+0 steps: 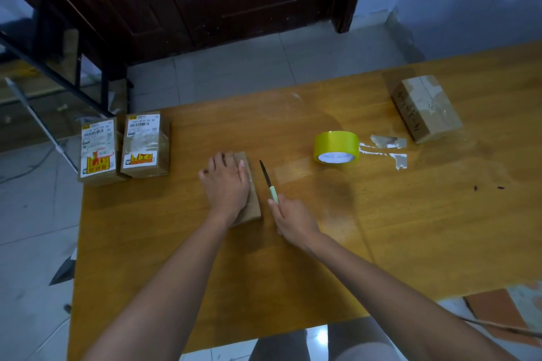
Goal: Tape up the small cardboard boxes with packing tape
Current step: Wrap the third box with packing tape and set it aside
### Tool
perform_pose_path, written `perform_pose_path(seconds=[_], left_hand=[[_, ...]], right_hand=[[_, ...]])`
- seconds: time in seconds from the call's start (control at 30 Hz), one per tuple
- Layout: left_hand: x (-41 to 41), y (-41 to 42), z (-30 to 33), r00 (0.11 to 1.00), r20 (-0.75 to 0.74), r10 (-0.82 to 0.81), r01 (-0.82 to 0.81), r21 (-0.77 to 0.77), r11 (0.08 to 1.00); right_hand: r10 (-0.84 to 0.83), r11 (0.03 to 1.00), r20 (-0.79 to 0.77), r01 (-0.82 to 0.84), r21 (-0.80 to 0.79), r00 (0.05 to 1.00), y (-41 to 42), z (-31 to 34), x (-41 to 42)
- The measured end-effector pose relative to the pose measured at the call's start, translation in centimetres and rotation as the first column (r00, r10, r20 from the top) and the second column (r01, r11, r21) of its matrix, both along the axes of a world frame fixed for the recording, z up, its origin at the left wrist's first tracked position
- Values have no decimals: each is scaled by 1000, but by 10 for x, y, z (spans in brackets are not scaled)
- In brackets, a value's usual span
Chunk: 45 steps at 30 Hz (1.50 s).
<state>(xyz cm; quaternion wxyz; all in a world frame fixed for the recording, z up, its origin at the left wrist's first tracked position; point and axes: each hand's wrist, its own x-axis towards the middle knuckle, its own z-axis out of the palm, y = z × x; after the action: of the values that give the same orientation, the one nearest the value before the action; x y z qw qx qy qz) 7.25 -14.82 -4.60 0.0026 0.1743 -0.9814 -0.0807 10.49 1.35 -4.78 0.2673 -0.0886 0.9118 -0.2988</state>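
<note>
— Head view, nearest first: which hand is doing what?

— The right hand (289, 218) is wrapped round the pale green handle of a knife (267, 179), blade pointing away from the person. The left hand (225, 182) lies flat, fingers straight, pressing down on the small cardboard box (252, 199) on the desk (176, 258).

— How do the box and blade sit?

— The box's long axis runs away from the person, leaning slightly left at the far end, and the blade runs nearly parallel to it, just beside its right edge. Whether the tip touches the cardboard or any tape, I cannot tell.

— So where does the coming move go?

— My guess is a cut close along that right edge, trimming tape off; the box lies to the left of the knife hand, already pinned.

— And the tape itself?

— The yellow tape roll (336, 147) stands farther off to the right, well apart from the box; the right hand is the nearer one to it. Torn tape scraps (388, 147) lie just past it.

— Other boxes?

— Two labelled boxes (126, 148) stand side by side at the far left edge, and a taped box (426, 108) lies at the far right.
</note>
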Motion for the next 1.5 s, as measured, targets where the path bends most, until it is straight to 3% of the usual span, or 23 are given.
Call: perform_pose_path(seconds=[0.17, 0.5, 0.67, 0.8, 0.93, 1.17, 1.5], left_hand=[[1, 0, 0, 1000, -3, 0, 0, 0, 1000], [1, 1, -1, 1000, -25, -1, 1, 0, 1000], [-1, 1, -2, 1000, -29, -3, 3, 4, 1000], [-2, 1, -3, 1000, -30, 4, -4, 18, 1000], [-2, 1, -4, 999, -42, 17, -16, 28, 999], [-2, 2, -7, 997, -60, 38, -35, 43, 998], [-1, 1, -6, 995, -74, 61, -54, 88, 995]], right_hand=[[16, 1000, -79, -14, 27, 997, -3, 2, 10], [99, 992, 11, -99, 75, 995, -13, -3, 10], [137, 978, -36, -130, 163, 990, -18, -5, 10], [111, 987, 60, -117, 109, 992, -20, -1, 5], [166, 964, 6, -164, 209, 986, -23, 8, 5], [65, 992, 243, -89, 89, 968, -23, 2, -6], [101, 994, 276, -109, 14, 956, -15, 5, -7]])
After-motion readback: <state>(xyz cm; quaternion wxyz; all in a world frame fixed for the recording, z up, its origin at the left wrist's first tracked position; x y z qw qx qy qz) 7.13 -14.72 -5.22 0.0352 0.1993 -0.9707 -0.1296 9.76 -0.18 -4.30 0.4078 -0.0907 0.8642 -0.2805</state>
